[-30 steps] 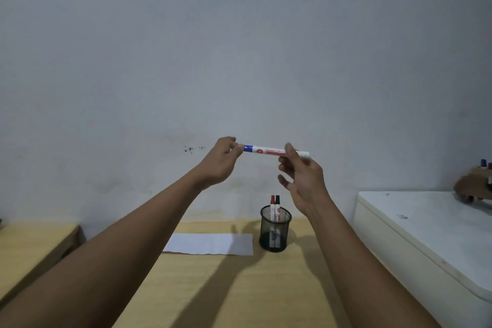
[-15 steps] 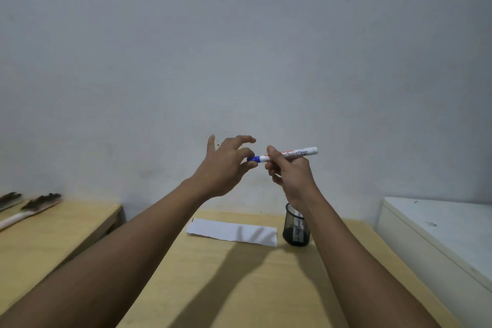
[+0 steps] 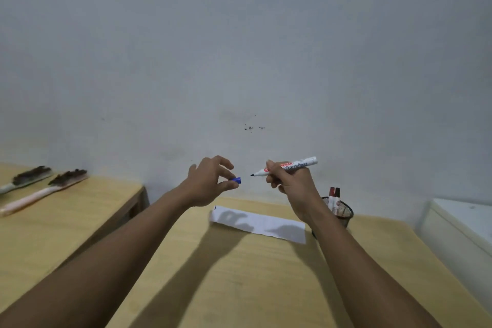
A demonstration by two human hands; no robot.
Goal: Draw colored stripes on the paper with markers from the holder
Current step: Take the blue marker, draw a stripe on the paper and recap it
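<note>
Wooden table (image 3: 239, 274) lies clear around our paper (image 3: 259, 224); our left hand (image 3: 210, 184) pinches the cap (image 3: 236, 180), right hand (image 3: 292, 186) grips the marker (image 3: 286, 167), hiding part of the holder (image 3: 343, 212).

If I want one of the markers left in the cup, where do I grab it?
Pinch a red-capped marker by its cap end, coming straight down from above. Both stand upright in the mesh holder, so only the caps poke above the rim; the mesh walls block the sides.
</note>
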